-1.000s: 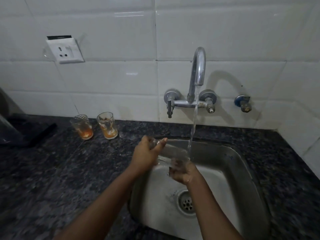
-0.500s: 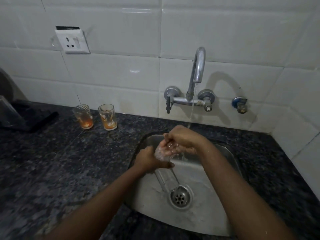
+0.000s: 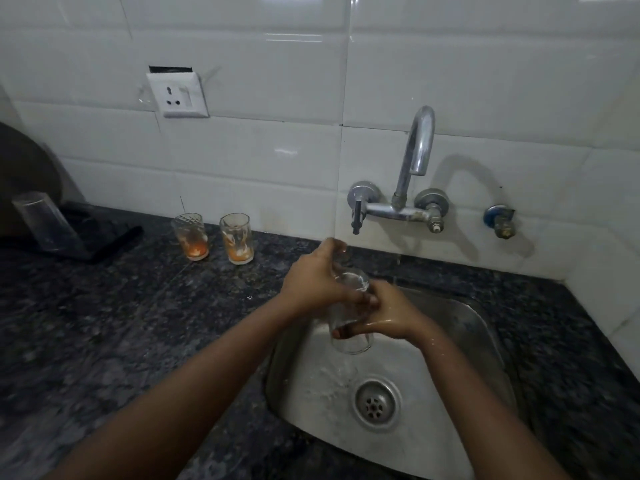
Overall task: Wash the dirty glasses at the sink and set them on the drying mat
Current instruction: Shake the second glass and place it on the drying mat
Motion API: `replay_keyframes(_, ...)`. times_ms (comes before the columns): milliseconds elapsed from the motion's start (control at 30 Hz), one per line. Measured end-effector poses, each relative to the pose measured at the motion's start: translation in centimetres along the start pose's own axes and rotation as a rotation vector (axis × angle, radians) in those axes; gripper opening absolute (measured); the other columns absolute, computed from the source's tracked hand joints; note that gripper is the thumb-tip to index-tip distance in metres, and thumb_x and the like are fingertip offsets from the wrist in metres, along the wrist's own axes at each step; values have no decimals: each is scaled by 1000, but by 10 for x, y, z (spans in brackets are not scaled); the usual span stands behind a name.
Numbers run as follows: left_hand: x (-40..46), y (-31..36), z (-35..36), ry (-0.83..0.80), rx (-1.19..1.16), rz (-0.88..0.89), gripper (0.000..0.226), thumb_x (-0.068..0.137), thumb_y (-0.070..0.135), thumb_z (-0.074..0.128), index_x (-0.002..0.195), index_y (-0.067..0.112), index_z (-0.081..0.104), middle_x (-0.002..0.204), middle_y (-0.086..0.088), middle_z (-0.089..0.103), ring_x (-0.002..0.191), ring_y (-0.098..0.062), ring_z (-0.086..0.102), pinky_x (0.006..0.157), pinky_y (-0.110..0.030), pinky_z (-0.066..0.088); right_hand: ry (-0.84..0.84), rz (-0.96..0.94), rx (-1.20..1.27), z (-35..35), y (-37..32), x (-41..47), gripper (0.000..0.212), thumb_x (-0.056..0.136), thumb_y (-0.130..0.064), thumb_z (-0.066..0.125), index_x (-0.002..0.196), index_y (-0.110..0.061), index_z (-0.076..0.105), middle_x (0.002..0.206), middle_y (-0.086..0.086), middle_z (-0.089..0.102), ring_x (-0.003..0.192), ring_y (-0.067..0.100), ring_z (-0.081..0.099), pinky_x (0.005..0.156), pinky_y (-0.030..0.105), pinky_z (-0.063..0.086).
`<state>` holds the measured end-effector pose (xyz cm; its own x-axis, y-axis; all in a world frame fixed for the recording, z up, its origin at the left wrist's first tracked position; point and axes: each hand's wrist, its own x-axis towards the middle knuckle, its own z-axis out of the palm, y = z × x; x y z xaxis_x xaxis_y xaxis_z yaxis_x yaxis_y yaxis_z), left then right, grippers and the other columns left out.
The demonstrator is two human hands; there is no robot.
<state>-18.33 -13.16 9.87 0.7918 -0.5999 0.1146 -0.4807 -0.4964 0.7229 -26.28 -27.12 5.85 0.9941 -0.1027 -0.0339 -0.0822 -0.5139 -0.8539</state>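
- White wall tiles rise behind our dark speckled counter (image 3: 114, 323), with a steel sink (image 3: 485, 341) set into it.
- Our left hand (image 3: 317, 280) is wrapped around the upper part of a clear glass (image 3: 349, 337), held mouth-down over the basin.
- Our wet right hand (image 3: 389, 315) closes on the same glass from the right, fingers curled across it.
- Two dirty glasses (image 3: 214, 237) with orange dregs stand upright near the wall, left of the tap (image 3: 415, 157).
- An upturned glass (image 3: 43, 220) sits on the dark mat (image 3: 107, 240) at far left.
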Motion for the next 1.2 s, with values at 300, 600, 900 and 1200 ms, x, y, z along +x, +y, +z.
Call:
replay_keyframes(300,-1,-78,-101,112,-618,-127,29,83,26,66,103,5,58,93,-10,65,75,-21,63,63,-32,54,337,-106,243,32,-50,62,71,44,-13,93,103,-31,58,100,-2,70,90,14,68,76,29,58)
replay_keyframes(600,-31,-307,-220,405,-360,-406,18,79,31,72,75,13,70,74,-6,70,65,-19,59,65,-34,46,410,-204,85,152,-149,198,65,45,-22,94,97,-27,56,90,-6,70,82,11,68,66,20,55)
replay_keyframes(900,-49,-455,-295,741,166,-607,25,83,37,64,84,13,66,93,-12,69,93,-31,63,77,-37,48,336,-251,-68,267,-229,328,69,44,-20,92,101,-23,53,98,2,68,84,18,65,72,25,53)
replay_keyframes(1200,-38,-511,-300,729,215,-541,48,94,41,42,127,7,49,149,-11,36,144,-25,19,118,-48,2,273,-241,-184,354,-277,431,71,52,-10,89,113,-13,54,111,12,60,92,20,56,79,25,48)
